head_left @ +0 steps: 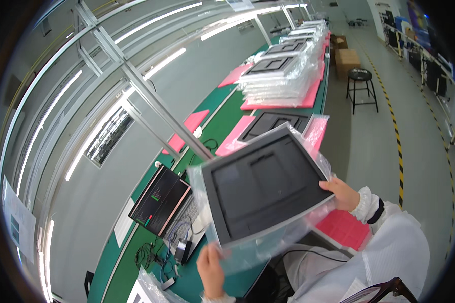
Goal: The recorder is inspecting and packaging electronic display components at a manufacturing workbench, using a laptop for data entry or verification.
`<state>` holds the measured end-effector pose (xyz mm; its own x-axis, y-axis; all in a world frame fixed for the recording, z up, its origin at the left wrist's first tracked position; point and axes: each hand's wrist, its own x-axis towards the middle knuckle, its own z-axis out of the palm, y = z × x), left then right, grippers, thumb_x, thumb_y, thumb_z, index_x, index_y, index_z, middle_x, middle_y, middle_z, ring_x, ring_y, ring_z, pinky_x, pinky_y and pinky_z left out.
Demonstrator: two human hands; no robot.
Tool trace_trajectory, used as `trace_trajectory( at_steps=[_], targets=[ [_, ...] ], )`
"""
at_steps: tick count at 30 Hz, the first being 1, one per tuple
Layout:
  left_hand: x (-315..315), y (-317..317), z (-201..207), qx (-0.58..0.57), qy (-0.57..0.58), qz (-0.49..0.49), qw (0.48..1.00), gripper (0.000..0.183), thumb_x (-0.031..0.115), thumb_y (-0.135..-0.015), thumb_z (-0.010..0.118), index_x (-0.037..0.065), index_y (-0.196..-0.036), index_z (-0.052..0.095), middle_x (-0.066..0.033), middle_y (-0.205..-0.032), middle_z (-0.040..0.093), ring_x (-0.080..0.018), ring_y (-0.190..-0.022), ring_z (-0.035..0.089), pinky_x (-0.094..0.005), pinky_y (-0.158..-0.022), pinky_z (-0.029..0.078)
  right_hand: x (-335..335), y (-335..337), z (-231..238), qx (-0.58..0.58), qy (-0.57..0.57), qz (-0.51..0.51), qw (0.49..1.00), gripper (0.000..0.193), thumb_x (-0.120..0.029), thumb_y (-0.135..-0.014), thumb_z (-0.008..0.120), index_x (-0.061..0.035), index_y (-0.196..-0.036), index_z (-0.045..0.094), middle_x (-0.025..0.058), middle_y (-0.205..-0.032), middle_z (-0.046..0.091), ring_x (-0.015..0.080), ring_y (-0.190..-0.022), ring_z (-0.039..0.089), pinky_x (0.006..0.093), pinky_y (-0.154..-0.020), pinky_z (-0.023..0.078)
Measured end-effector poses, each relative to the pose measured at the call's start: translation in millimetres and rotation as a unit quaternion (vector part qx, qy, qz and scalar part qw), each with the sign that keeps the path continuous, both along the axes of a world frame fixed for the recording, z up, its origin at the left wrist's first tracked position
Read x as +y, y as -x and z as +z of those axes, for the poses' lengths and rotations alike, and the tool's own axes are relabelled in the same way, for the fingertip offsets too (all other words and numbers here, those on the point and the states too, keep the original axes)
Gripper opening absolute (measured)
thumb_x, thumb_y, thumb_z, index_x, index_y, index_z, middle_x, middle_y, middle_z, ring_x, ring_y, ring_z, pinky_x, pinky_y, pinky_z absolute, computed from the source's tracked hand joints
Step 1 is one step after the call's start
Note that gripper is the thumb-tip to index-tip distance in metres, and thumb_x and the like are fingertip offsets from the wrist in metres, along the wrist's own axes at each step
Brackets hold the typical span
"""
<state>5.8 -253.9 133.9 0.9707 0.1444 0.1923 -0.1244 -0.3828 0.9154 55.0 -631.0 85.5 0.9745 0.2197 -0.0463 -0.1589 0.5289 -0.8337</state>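
A black rectangular panel (263, 182) with a stepped recess is held up tilted before me, partly inside a clear plastic bag (253, 256). My right hand (341, 193) grips its right edge, thumb on the front face, the other fingers behind. Down at the lower left corner, my left hand (211, 267) is closed on the edge of the bag, slightly blurred. Just beyond the panel, another black recessed panel (273, 124) lies on pink foam (233, 135) on the green bench.
An open laptop (159, 199) stands left of the panel, with cables (149, 252) and a small black box (183, 251) nearby. Stacked bagged panels (278, 86) line the far bench. A metal post (159, 108) rises behind. A black stool (360, 76) and cardboard box (347, 60) stand right.
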Motion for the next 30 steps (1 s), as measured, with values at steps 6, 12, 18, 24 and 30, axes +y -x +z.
trace_trajectory(
  at_steps=[6,12,18,24,30],
  targets=[
    [3,-80,-25,-0.069,0.144,-0.001,0.987,0.026,0.023,-0.099,0.046,0.0,-0.091,0.056,-0.0111,-0.102,0.064,-0.0184,-0.079,0.065,-0.0266,-0.072,0.049,4,-91,22,-0.129,-0.027,-0.181,0.975,0.048,-0.005,-0.079,0.069,0.0014,-0.122,0.049,0.0203,-0.108,0.055,0.0353,-0.099,0.056,0.0387,-0.085,0.047],
    [69,-50,-93,0.044,0.298,-0.082,0.95,0.021,0.021,-0.095,0.049,0.003,-0.088,0.056,-0.0115,-0.098,0.063,-0.0206,-0.08,0.063,-0.029,-0.071,0.049,14,-214,-11,-0.098,-0.08,-0.214,0.969,0.024,-0.015,-0.093,0.054,0.0006,-0.11,0.047,0.0109,-0.104,0.052,0.0258,-0.093,0.059,0.038,-0.071,0.058],
    [109,-38,-123,0.022,0.532,-0.047,0.845,0.027,0.033,-0.094,0.048,0.009,-0.083,0.056,-0.007,-0.09,0.063,-0.0207,-0.079,0.058,-0.0345,-0.074,0.048,26,-236,-24,-0.033,-0.128,-0.248,0.96,0.029,-0.017,-0.094,0.052,0.0044,-0.113,0.046,0.0149,-0.113,0.054,0.0283,-0.085,0.063,0.0373,-0.069,0.061],
    [114,-40,-125,0.03,0.559,-0.063,0.826,0.026,0.034,-0.093,0.049,0.011,-0.083,0.057,-0.0031,-0.085,0.06,-0.0179,-0.075,0.054,-0.0347,-0.073,0.046,23,-253,-46,0.074,-0.112,-0.248,0.96,0.035,-0.018,-0.093,0.053,0.003,-0.12,0.045,0.0144,-0.118,0.053,0.0286,-0.096,0.06,0.0401,-0.068,0.059],
    [117,-42,-123,0.031,0.537,-0.07,0.84,0.025,0.034,-0.093,0.05,0.012,-0.083,0.057,-0.0027,-0.085,0.061,-0.0172,-0.075,0.053,-0.0329,-0.073,0.045,18,-237,-19,0.099,0.331,-0.256,0.903,0.048,-0.035,-0.086,0.061,0.0071,-0.109,0.055,0.017,-0.096,0.061,0.028,-0.078,0.062,0.0379,-0.059,0.053]
  ],
)
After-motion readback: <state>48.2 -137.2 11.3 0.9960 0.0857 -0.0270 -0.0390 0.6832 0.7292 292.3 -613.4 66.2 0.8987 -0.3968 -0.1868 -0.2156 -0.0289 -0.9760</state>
